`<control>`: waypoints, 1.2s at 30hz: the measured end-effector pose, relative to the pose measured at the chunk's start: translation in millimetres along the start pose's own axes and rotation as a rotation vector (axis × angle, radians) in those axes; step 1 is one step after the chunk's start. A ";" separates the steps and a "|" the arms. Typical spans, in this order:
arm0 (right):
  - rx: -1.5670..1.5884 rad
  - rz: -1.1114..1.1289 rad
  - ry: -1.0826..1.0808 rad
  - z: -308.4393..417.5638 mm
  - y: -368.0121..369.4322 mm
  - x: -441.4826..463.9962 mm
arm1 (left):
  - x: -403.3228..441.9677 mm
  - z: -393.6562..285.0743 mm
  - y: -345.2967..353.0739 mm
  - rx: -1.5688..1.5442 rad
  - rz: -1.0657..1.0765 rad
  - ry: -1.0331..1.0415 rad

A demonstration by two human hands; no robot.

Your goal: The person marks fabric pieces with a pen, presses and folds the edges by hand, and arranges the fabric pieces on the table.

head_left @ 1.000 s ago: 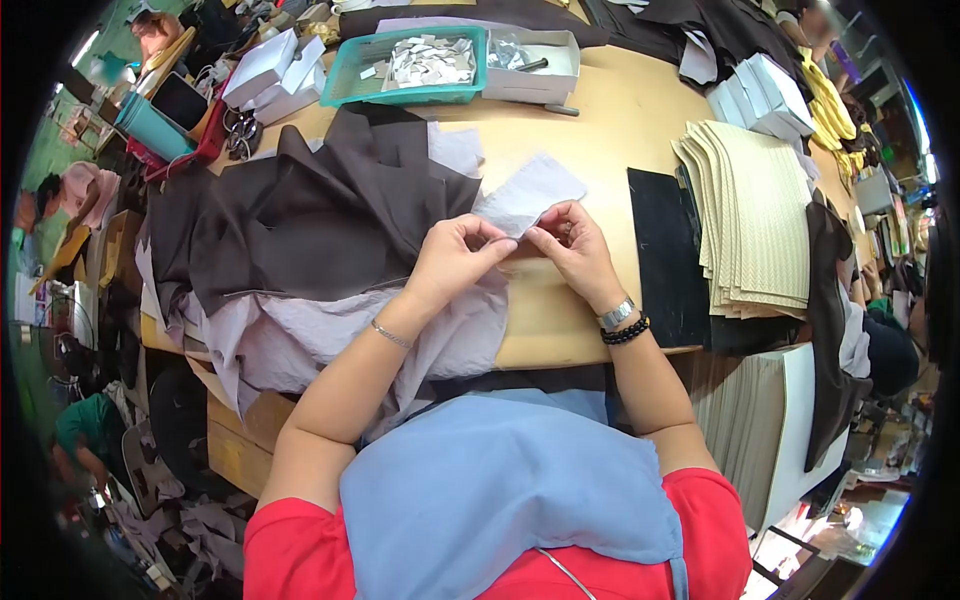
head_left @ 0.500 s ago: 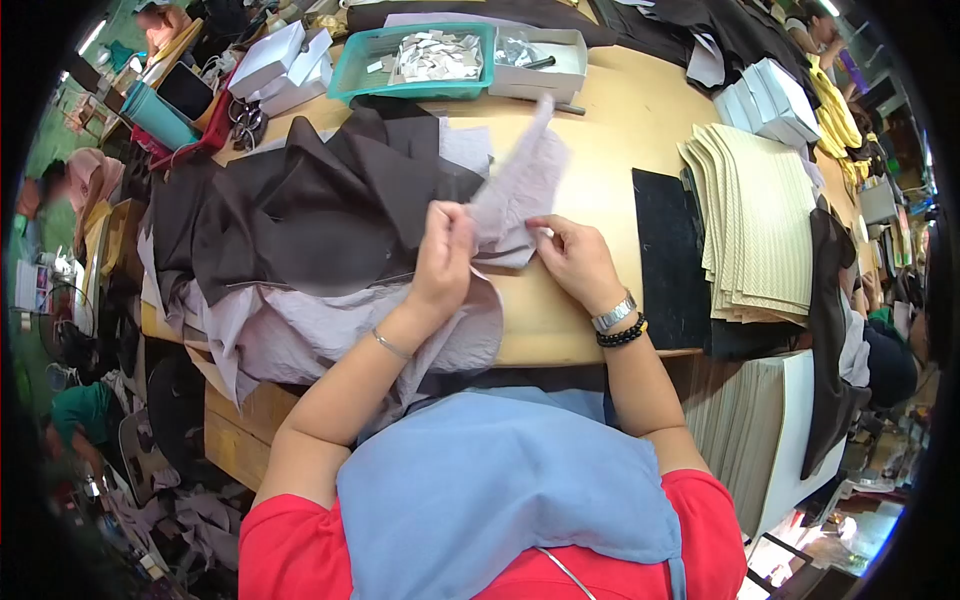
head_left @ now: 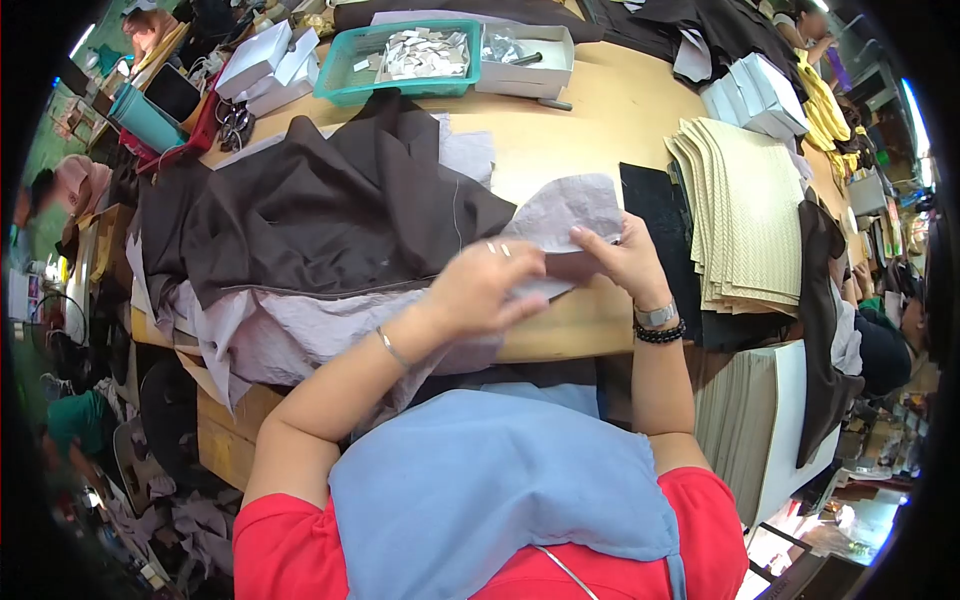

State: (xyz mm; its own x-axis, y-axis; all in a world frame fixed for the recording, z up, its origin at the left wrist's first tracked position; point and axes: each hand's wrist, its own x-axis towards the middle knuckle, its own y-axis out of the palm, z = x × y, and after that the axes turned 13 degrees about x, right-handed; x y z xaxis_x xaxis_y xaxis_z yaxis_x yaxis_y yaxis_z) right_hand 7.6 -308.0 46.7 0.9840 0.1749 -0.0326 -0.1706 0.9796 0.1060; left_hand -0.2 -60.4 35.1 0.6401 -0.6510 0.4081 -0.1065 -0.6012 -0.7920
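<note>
A large dark brown fabric lies in folds over the left of the table, with a thin pale lilac fabric showing under its front edge. My right hand is closed, thumb and fingers pinching a lilac-grey fabric flap that rises from the fabric's right end. A dark strip shows just below the flap. Slightly blurred, my left hand is over the front right part of the fabric, fingers apart and thumb stretched out. Whether its fingertips touch the cloth I cannot tell.
At the back, a teal tray holds small white pieces, beside an open white box. A stack of cream textured sheets and a black sheet lie on the right. Scissors lie at the back left.
My left hand has moved down and to the right, its closed fingers now spread. The right hand has moved right and up, and the flap, upright before, now lies lower and broader.
</note>
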 end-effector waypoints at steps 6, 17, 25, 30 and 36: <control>-0.036 0.092 -0.043 35.8 28.6 -12.7 | 59.3 43.8 -12.5 -1.067 0.254 -0.499; 0.019 0.088 -0.117 -3.7 -6.3 1.9 | 35.4 87.5 -23.8 -1.078 0.334 -0.525; 0.021 -0.131 0.159 -8.6 -17.3 7.7 | 38.8 107.9 -42.0 -0.091 0.256 -0.459; -0.551 -0.249 -0.157 -52.4 -31.8 24.1 | 43.6 83.7 -21.1 0.374 -0.139 -0.342; -0.837 -0.297 -0.371 -14.5 -43.8 47.8 | 23.5 56.9 2.6 0.376 0.055 -0.186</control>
State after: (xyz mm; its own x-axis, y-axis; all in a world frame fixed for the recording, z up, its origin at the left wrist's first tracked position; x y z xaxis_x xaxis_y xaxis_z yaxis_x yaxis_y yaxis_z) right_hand 61.4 -341.1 26.1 0.9217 0.0066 0.3878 0.2488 0.7569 -0.6043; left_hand 57.8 -50.9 16.9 0.7714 -0.5620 0.2985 0.1184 -0.3342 -0.9351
